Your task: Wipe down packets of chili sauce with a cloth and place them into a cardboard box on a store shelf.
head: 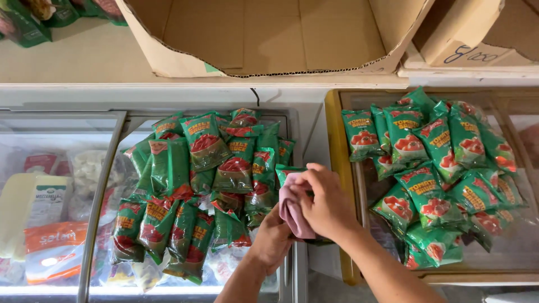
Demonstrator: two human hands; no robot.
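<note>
Currently, the person is standing over the glass lid of a chest freezer [106, 132] and wiping a green sauce packet [287, 173] with a pink cloth [293, 210]. The right hand [325, 207] is clenching the cloth from above, fingers curled over its top edge. The left hand [273, 238] is gripping from beneath, and the packet is showing only as a green corner above the cloth, so how the fingers are meeting it cannot be told. Both hands are working just beyond the right edge of the freezer lid. On that lid a pile of green chilli sauce packets [196, 191] is lying. Well to the right of the lid, a pile of green tomato sauce packets [435, 174] is resting on a yellow-framed glass case [337, 185]. Judging by this, the cleaning stroke is in hand; the next move calls for freeing the packet from the cloth and choosing the matching pile.
</note>
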